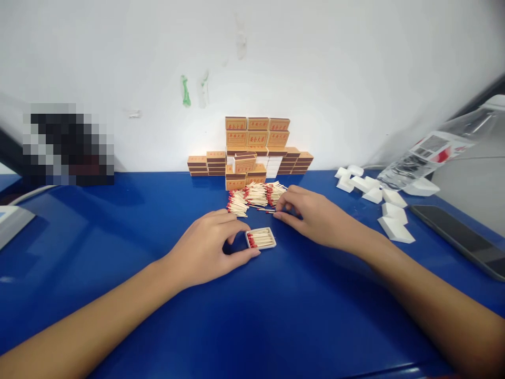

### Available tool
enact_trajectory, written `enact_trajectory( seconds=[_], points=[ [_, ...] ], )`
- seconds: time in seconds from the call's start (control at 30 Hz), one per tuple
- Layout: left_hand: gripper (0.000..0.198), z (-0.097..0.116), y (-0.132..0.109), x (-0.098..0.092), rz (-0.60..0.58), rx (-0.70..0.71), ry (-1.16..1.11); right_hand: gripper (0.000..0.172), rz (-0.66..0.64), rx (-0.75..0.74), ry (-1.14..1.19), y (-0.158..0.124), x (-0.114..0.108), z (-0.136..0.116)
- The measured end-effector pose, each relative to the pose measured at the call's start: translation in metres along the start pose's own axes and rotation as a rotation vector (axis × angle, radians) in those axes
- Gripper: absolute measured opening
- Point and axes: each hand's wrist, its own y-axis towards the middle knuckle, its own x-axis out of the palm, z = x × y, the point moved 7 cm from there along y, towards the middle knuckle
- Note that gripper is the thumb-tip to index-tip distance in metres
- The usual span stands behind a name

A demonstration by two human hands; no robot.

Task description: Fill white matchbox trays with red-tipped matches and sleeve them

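A small white matchbox tray (261,246) with a row of red-headed matches in it rests on the blue table. My left hand (211,245) has its thumb at the tray's near edge and its index finger at the far left corner, gripping it from the left. Behind the tray lie piles of loose matches (256,195), heads mostly to the left. At the right end of these piles, my right hand (310,213) is closed in a pinch on a single match (270,211), its red head pointing left.
Stacked orange matchboxes (257,138) stand against the white wall. Several folded white paper pieces (394,221) lie at the right, beside a black phone (457,237) and a clear plastic bottle (430,150) lying tilted. A white device (13,223) sits at the left edge.
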Motion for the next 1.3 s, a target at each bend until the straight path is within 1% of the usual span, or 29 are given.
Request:
enact_trajectory(
  seconds=[0.07,0.17,0.3,0.37,0.47,0.53,0.67,0.83,1.03,1.2,1.3],
  points=[
    [0.023,-0.002,0.0,0.0,0.001,-0.027,-0.005,0.013,-0.048,0.013,0.014,0.0,0.003,0.002],
    [0.024,-0.005,0.0,0.003,-0.03,-0.059,0.003,0.017,-0.069,-0.004,0.029,-0.001,0.001,-0.003],
    [0.025,-0.007,0.0,0.005,-0.047,-0.068,0.016,0.016,-0.06,-0.076,0.108,-0.005,-0.004,-0.023],
    [0.026,-0.008,0.0,0.005,-0.051,-0.063,0.02,0.017,-0.079,-0.119,0.134,-0.008,-0.003,-0.035],
    [0.024,-0.007,0.001,0.005,-0.05,-0.054,0.026,0.017,-0.123,-0.163,0.104,-0.013,0.002,-0.049],
    [0.022,-0.006,0.001,0.004,-0.043,-0.04,0.028,0.016,-0.149,-0.179,0.077,-0.016,0.005,-0.053],
    [0.022,-0.005,0.002,0.003,-0.027,-0.019,0.034,0.013,-0.185,-0.186,0.074,-0.019,0.01,-0.055],
    [0.023,-0.004,0.001,0.003,-0.027,-0.016,0.039,0.017,-0.218,-0.171,0.112,-0.02,0.012,-0.055],
    [0.023,-0.004,0.001,0.003,-0.028,-0.013,0.048,0.015,-0.185,-0.169,0.128,-0.019,0.008,-0.055],
    [0.026,-0.003,0.001,0.003,-0.03,-0.005,0.061,0.016,-0.184,-0.179,0.172,-0.018,0.007,-0.056],
    [0.023,-0.002,0.002,0.002,-0.035,-0.006,0.062,0.013,-0.148,-0.17,0.17,-0.017,0.005,-0.056]
  ],
)
